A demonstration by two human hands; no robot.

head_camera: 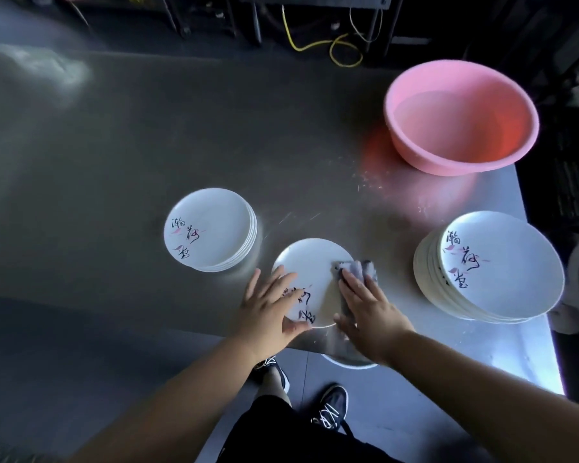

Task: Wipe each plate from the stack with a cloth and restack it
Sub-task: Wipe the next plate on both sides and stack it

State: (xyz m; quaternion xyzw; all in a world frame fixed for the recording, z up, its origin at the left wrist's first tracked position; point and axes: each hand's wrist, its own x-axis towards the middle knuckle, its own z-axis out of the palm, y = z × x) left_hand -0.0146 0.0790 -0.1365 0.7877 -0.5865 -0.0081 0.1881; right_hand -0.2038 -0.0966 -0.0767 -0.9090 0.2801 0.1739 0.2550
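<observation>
Lower centre of the frame: we see a single white plate [310, 272] lying flat on the steel table [181, 145], near its front edge. The left hand [268, 309] rests on the plate's left part, fingers spread wide and flat, thumb at the near rim. The right hand [365, 310] presses a grey cloth [358, 267] onto the plate's right side — fingers straight and close together on top of the cloth, not curled round it.

Left of the plate, just apart from it, a low stack of plates [211, 230]. At the right edge, a taller stack [495, 269], leaning a little — same black brush lettering on both top plates. Upper right, a pink basin [462, 116] holding water. Bottom of the frame: black sneakers [331, 407] on the floor.
</observation>
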